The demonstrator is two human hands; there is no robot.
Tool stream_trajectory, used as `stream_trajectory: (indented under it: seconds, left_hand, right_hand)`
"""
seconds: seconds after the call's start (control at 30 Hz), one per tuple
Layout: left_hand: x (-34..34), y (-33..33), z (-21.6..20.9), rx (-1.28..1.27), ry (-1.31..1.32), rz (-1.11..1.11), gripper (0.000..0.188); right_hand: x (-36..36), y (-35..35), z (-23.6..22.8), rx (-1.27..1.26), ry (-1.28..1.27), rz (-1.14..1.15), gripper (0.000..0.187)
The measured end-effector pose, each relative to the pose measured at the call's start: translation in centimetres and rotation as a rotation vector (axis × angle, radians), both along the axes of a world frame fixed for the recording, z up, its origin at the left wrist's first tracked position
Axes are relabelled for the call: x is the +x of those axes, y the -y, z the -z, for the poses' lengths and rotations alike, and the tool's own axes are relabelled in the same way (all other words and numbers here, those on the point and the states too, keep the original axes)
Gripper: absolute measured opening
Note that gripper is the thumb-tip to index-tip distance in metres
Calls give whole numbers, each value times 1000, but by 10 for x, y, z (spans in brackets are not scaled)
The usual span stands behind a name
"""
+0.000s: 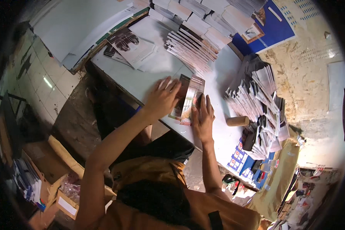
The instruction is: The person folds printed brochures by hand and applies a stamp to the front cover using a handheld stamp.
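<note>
A glossy printed leaflet (pixel 190 100) lies on the white tabletop in front of me, with a dark panel on its left and a lighter picture panel on its right. My left hand (pixel 161 97) rests at its left side, fingers stretched out and the fingertips by the dark panel. Along the lighter panel's right edge lies my right hand (pixel 204 120), fingers extended and thumb touching the edge. Neither hand is wrapped round anything. Just beyond the leaflet, a row of similar folded leaflets (pixel 191 48) leans in an overlapping stack.
Loose printed sheets (pixel 132 50) lie at the table's far left. To the right stand a fanned pile of leaflets (pixel 255 96) and a short wooden cylinder (pixel 237 121). Paper stacks (pixel 203 15) line the back. An open cardboard box (pixel 46 180) sits low at left.
</note>
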State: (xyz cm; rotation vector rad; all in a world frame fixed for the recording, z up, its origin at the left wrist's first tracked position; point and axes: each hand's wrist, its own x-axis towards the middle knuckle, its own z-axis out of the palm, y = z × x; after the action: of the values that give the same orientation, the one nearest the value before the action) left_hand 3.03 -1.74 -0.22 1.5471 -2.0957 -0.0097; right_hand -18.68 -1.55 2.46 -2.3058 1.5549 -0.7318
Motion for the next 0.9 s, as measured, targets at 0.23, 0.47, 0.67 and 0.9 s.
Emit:
stream_trajectory:
  seconds: [0.23, 0.47, 0.67, 0.9]
  left_hand:
    - [12, 0, 1, 23, -49, 131, 51]
    - [12, 3, 2, 27, 17, 181, 52]
    - [12, 4, 4, 54, 12, 187, 53]
    - [14, 3, 3, 64, 26, 182, 53]
  right_hand:
    - [20, 3, 10, -51, -174, 24, 62]
    - [34, 1, 15, -51, -223, 143, 63]
    - [35, 2, 20, -49, -240, 167, 65]
    - [36, 0, 22, -50, -266, 164, 66]
